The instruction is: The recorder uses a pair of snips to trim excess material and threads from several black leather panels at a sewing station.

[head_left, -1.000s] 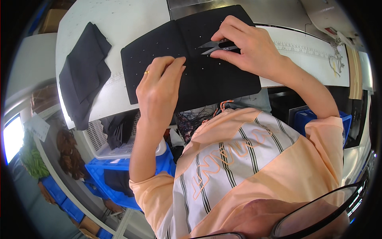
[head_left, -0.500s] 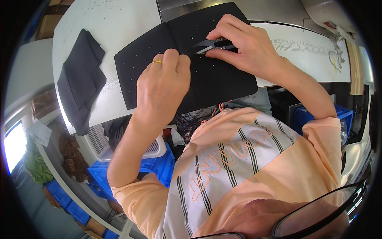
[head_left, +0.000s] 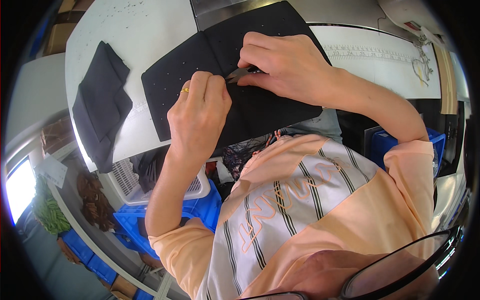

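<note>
A black fabric piece [head_left: 260, 112] with small pale dots and a seam down its middle lies across the table. My right hand [head_left: 295, 65] grips a pair of thread snips [head_left: 237, 75], their pointed blades aimed left. Just beside the blade tips, at the seam, my left hand [head_left: 200, 107] is pinched closed, a gold ring on one finger. Whatever its fingertips hold is hidden beneath them. Farther left lies a folded dark cloth [head_left: 102, 100], apart from both hands.
The white table [head_left: 150, 30] carries printed ruler marks [head_left: 375, 53] on the right, with dark lint specks at its far left. Below its near edge are a white plastic basket [head_left: 130, 187] and a blue crate [head_left: 137, 227]. Another blue bin [head_left: 437, 145] stands at right.
My right hand has moved left and nearer with the snips, bringing the blades up to my left fingertips. My left hand has shifted slightly left and nearer, still pinched.
</note>
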A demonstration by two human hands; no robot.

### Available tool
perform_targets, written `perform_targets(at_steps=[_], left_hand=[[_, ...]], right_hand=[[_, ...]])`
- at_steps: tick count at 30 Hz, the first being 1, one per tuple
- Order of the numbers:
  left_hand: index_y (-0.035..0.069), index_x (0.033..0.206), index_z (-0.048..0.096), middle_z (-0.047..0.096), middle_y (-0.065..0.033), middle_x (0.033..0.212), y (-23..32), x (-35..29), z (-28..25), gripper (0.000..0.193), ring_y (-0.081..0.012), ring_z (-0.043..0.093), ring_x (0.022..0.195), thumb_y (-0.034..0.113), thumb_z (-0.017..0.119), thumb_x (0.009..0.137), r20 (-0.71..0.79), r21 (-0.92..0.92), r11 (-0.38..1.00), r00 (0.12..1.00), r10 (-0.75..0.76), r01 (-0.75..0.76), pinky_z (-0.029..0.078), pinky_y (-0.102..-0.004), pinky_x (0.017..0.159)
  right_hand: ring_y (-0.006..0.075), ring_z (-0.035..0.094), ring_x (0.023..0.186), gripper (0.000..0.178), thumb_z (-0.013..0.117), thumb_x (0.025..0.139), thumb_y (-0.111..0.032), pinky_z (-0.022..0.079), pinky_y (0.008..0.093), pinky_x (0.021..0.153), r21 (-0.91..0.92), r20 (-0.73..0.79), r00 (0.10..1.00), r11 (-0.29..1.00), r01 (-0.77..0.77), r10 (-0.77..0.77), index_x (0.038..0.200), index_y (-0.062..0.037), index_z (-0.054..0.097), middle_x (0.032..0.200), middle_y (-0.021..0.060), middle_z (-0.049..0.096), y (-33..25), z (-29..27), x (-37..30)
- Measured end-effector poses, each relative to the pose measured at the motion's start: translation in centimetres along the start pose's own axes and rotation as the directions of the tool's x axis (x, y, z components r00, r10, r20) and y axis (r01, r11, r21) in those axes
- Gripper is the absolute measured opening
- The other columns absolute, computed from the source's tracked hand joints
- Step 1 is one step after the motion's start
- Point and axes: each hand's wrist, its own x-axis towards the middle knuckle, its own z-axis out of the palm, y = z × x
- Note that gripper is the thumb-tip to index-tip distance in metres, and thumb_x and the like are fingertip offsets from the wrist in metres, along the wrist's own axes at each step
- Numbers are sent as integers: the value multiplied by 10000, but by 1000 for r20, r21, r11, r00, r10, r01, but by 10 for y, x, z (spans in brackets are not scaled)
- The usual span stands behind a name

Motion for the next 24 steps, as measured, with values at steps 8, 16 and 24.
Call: perform_targets(at_steps=[8,16,24], left_hand=[[67,731,508,431,-47,752,-2,4,-2,152,-150,528,608,29,644,675,37,18,996,996,86,-87,446,-242,497],[62,725,500,421,-50,743,-7,6,-4,166,-157,519,598,24,642,649,68,10,990,988,137,-138,453,-255,488],[-9,897,648,635,-70,909,-46,-66,-45,149,-161,599,827,123,678,834,151,-412,591,691,-707,694,462,-301,754]], right_hand=[[211,607,662,256,736,749,-230,477,328,523,-58,-45,996,996,74,-76,803,-79,536,841,22,517,0,6,2],[218,605,658,260,743,732,-215,464,337,512,-86,-41,996,994,73,-77,790,-71,534,824,30,517,-4,5,4],[196,602,721,284,739,752,-292,466,318,618,106,-80,991,990,-96,105,922,-102,615,828,15,588,43,-44,-37]])
